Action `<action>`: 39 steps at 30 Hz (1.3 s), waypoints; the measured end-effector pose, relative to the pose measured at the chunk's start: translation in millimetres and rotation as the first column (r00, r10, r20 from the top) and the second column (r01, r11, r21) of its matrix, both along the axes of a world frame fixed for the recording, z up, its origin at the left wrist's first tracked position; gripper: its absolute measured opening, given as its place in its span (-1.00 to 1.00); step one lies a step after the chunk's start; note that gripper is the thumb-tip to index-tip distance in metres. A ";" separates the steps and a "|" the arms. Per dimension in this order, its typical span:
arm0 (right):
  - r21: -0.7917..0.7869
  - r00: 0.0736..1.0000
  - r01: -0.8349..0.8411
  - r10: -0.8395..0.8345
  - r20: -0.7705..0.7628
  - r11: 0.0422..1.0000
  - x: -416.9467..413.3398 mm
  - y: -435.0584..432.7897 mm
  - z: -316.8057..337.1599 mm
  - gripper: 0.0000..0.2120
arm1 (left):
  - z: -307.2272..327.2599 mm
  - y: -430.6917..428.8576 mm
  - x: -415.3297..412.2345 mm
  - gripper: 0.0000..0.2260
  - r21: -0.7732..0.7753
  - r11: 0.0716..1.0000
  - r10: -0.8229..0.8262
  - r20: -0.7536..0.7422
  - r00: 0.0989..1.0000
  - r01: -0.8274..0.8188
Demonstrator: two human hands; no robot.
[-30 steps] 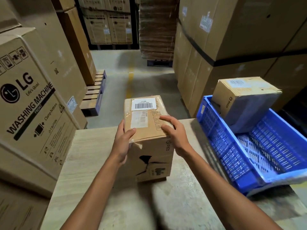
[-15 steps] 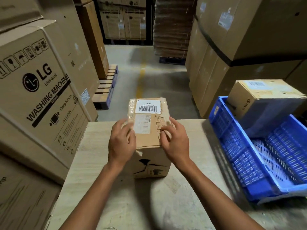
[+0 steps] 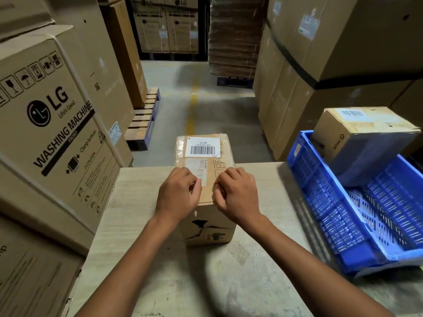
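Centrally, a small cardboard box (image 3: 207, 193) is standing on the pale surface (image 3: 160, 282), close to its far edge. Its top is bearing a white barcode label (image 3: 202, 146), lying upside down to the camera and reading "50/17" above a longer number too fine to read. A second, taped-over label (image 3: 194, 167) is sitting nearer, and its print is not resolving. The near face is showing black graphics.

The left hand (image 3: 177, 197) and the right hand (image 3: 237, 195) are both resting on the near part of the box top, knuckles up and fingers curled under, the two lying just apart. The fingertips are hiding beneath the knuckles, so it cannot be told whether either hand is pinching tape or merely pressing on the cardboard.

At left, a large carton (image 3: 57, 124) is displaying "LG Life's Good", "WASHING MACHINE", "FRONT", "Clamp bottom" and "CAUTION". At right, a blue crate (image 3: 320, 202) is resting on the surface, its right end running out of frame. A second box (image 3: 357, 133) is sitting tilted in the crate's far end, showing "pico" on its side and a blurred barcode label on top. Further cartons (image 3: 167, 24) far down the aisle are carrying the LG mark, while their smaller print is reading only as a blur.
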State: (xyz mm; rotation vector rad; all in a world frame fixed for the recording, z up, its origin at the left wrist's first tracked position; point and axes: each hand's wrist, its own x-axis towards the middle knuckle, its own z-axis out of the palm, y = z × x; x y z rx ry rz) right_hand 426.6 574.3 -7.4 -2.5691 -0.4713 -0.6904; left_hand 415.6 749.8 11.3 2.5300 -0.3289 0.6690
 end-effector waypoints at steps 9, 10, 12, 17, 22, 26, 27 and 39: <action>-0.216 0.964 -0.134 0.076 -0.254 0.967 21.6 9.8 23.5 -0.54 | 9.8 -5.8 18.7 -0.65 0.086 0.995 -0.035 -0.240 0.970 0.057; -0.218 0.962 -0.137 0.077 -0.264 0.966 20.1 9.6 22.9 -0.50 | 7.9 -5.9 18.9 -0.65 0.099 0.994 -0.024 -0.242 0.970 0.049; -0.233 0.969 -0.129 0.072 -0.238 0.964 20.2 9.3 21.7 -0.53 | 6.6 -5.5 24.2 -0.69 0.142 0.989 -0.003 -0.230 0.973 0.037; -0.330 0.968 -0.098 0.013 -0.250 0.939 44.4 13.1 38.4 -0.64 | 21.1 -8.7 49.9 -0.77 0.163 0.986 0.054 -0.172 0.984 -0.026; -0.280 0.964 -0.070 -0.007 -0.267 0.957 65.5 21.5 29.1 -0.58 | 11.5 -16.0 73.0 -0.64 0.164 0.986 0.078 -0.276 0.958 -0.033; -0.282 0.959 -0.135 0.053 -0.279 0.950 67.6 17.4 26.3 -0.54 | 8.8 -12.7 80.8 -0.65 0.227 0.973 0.113 -0.264 0.958 -0.052; -0.267 0.960 -0.132 0.056 -0.275 0.955 68.5 17.4 26.8 -0.56 | 9.8 -11.0 83.0 -0.68 0.218 0.974 0.113 -0.229 0.967 -0.062; 0.642 0.596 0.433 0.333 -0.731 0.632 39.8 -6.8 17.3 -0.42 | -2.7 14.0 55.6 -0.35 -0.751 0.179 -0.399 -0.646 0.651 -0.636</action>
